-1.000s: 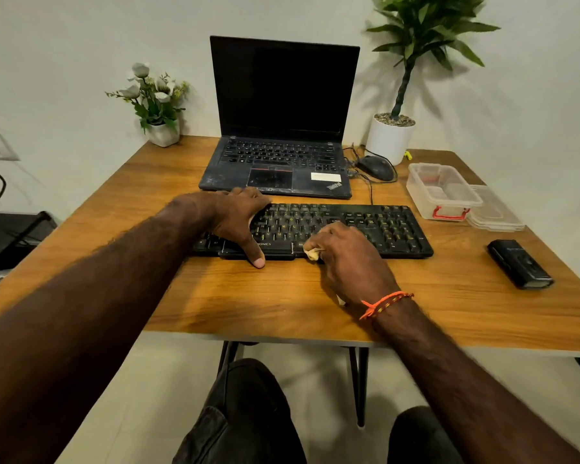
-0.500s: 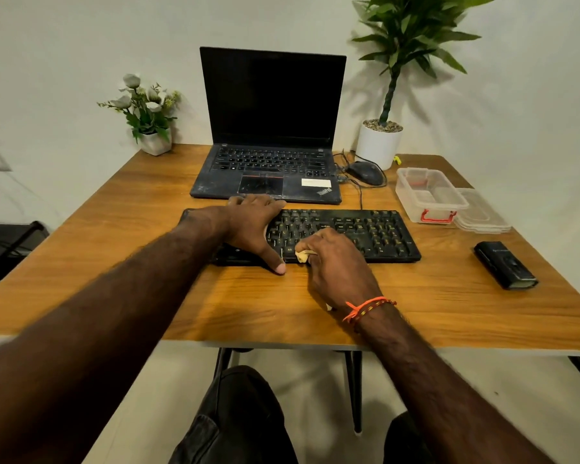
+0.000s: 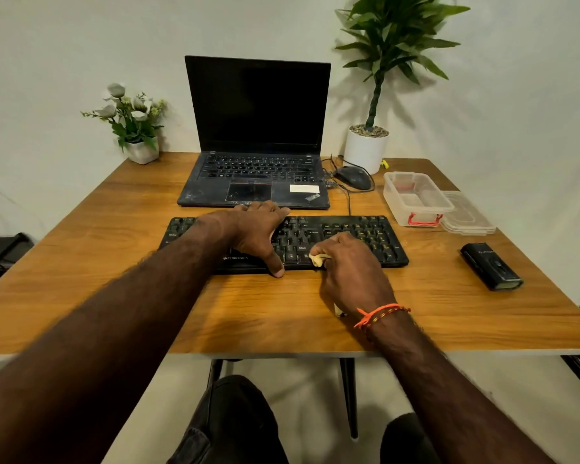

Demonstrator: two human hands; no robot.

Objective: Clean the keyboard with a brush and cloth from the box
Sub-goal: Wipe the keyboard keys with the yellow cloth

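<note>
Keyboard under both hands | left hand flat, steadying, as before | right hand curled round cloth, shifted slightly rightward along front keys | wiping continues.

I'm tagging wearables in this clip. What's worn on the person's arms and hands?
Both forearms are bare, with no sleeves, gloves, rings or watch visible. The right wrist carries a thin orange thread bracelet with knotted loose ends. The left hand and wrist wear nothing.

Bare forearms, an orange thread bracelet on the right wrist, dark trousers.
</note>
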